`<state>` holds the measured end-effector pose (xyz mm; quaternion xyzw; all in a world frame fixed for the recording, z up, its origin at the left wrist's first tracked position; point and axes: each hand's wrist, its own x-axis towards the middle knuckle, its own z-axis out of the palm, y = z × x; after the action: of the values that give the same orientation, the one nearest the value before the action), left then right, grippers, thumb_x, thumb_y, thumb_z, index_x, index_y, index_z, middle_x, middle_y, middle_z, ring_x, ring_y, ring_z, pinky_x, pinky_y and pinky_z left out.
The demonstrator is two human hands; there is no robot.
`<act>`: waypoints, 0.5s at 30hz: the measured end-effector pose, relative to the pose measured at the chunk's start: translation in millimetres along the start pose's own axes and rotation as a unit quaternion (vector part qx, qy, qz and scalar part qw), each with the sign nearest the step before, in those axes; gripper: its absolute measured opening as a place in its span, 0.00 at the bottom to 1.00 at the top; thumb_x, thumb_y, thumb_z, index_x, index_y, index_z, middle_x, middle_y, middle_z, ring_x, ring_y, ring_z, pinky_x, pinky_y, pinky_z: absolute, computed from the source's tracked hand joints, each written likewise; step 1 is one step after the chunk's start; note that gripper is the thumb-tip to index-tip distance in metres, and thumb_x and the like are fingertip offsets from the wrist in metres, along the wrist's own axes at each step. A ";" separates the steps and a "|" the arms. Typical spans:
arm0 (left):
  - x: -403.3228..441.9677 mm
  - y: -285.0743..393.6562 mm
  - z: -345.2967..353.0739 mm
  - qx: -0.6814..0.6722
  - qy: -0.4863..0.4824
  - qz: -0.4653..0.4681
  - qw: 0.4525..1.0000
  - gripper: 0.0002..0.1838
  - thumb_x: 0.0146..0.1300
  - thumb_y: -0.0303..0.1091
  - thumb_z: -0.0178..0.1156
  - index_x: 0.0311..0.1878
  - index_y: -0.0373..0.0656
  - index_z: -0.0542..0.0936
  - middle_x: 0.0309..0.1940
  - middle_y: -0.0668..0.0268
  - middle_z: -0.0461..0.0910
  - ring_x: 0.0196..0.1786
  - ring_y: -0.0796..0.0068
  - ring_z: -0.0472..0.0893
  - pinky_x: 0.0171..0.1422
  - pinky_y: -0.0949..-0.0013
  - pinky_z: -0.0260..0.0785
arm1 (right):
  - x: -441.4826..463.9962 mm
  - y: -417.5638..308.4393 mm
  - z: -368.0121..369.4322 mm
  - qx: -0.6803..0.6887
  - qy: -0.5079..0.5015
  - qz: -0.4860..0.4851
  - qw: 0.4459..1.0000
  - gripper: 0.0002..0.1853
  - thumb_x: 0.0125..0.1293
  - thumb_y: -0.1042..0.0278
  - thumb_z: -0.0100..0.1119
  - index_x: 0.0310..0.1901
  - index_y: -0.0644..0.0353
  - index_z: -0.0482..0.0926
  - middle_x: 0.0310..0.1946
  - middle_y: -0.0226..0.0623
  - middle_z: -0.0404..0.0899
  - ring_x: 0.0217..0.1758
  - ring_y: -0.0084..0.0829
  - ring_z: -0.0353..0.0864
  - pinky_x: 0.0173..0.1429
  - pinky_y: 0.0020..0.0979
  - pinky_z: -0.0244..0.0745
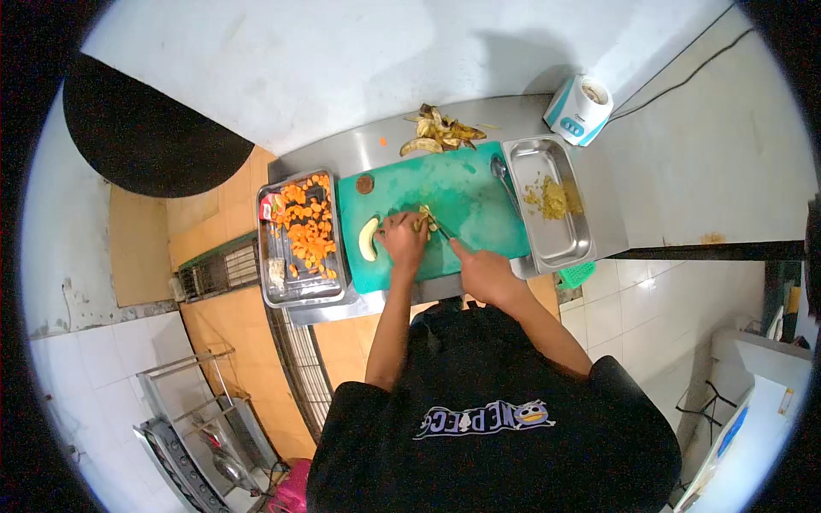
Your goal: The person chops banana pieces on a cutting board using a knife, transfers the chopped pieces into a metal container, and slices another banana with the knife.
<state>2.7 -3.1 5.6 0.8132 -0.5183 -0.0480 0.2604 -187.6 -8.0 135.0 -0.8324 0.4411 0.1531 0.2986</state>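
Observation:
On a green cutting board [462,184], my right hand [486,275] grips a knife [444,230], its blade pointing up and left toward my other hand. My left hand [404,239] is closed, its curled fingers pressing on a peeled banana piece that they mostly hide. Small pale cut bits [427,210] lie at those fingertips, beside the blade. Just left of the same hand rests a whole peeled banana [368,239]. A brown round object [365,184] sits near the board's upper left corner.
Left of the board stands a metal tray [301,298] with chopped carrots [310,231] and small packets. To the right, a steel pan [560,252] holds chopped yellowish pieces [552,198], with a spoon [501,171] alongside. Banana peels [440,131] lie behind; a white-and-teal appliance [580,109] stands far right.

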 end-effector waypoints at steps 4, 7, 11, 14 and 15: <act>1.7 -3.3 0.9 -0.002 0.011 0.026 1.000 0.08 0.59 0.43 0.73 0.40 0.57 0.91 0.47 0.75 0.87 0.57 0.63 0.78 0.64 0.43 0.57 | 8.5 2.1 23.5 0.007 0.018 -0.003 1.000 0.41 0.67 0.72 0.54 0.83 0.50 0.54 0.39 0.58 0.86 0.41 0.57 0.89 0.46 0.57 0.84; 1.4 -2.7 -3.7 -0.004 -0.011 0.006 1.000 0.08 0.59 0.43 0.73 0.41 0.57 0.91 0.47 0.74 0.88 0.57 0.62 0.78 0.64 0.43 0.57 | 3.9 5.1 8.8 0.001 0.010 -0.013 1.000 0.42 0.67 0.73 0.53 0.83 0.49 0.54 0.39 0.59 0.86 0.41 0.57 0.89 0.46 0.57 0.83; 6.9 0.1 -6.3 0.000 -0.016 0.018 1.000 0.07 0.60 0.43 0.72 0.41 0.57 0.91 0.46 0.75 0.88 0.56 0.62 0.78 0.63 0.43 0.57 | 11.2 6.2 24.9 -0.010 0.039 -0.009 0.999 0.41 0.67 0.73 0.54 0.83 0.48 0.55 0.38 0.59 0.86 0.40 0.56 0.89 0.44 0.58 0.83; 6.7 3.0 -6.4 0.000 -0.029 0.011 1.000 0.07 0.60 0.43 0.72 0.40 0.57 0.91 0.46 0.75 0.88 0.56 0.62 0.79 0.63 0.43 0.57 | 15.4 11.7 31.7 0.010 0.043 -0.012 0.999 0.41 0.67 0.71 0.55 0.82 0.47 0.57 0.38 0.60 0.86 0.39 0.56 0.89 0.43 0.58 0.83; 6.8 2.0 -6.9 0.005 -0.035 0.003 0.999 0.07 0.60 0.43 0.72 0.40 0.58 0.91 0.46 0.75 0.88 0.55 0.62 0.79 0.63 0.42 0.57 | 15.0 13.2 24.4 0.007 0.040 -0.016 0.999 0.41 0.67 0.71 0.55 0.82 0.47 0.57 0.38 0.60 0.86 0.39 0.56 0.89 0.43 0.58 0.83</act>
<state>6.6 -7.1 13.8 0.8107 -0.5300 -0.0731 0.2378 -189.8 -7.9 103.6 -0.8427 0.4401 0.1120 0.2892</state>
